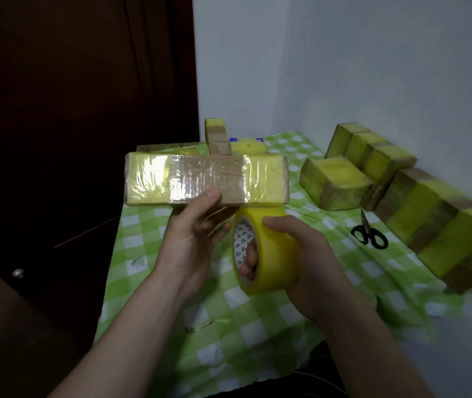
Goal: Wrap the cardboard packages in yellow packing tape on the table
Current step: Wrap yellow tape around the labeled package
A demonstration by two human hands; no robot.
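Box point(171, 179) lies 9 to 3, at 12 o'clock from tape point(275, 254). Left hand point(189, 239) grips box, right hand point(312, 259) grips tape

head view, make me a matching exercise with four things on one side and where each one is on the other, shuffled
Things:
1. tape roll
2. long package
3. scissors
4. row of wrapped packages

Places:
A. lying on the checked cloth, blades pointing away from the person
B. held up by the left hand, thumb on its front face
C. lined up along the wall on the right
D. gripped by the right hand, fingers through its core

Pairs: 1-D, 2-B, 3-A, 4-C
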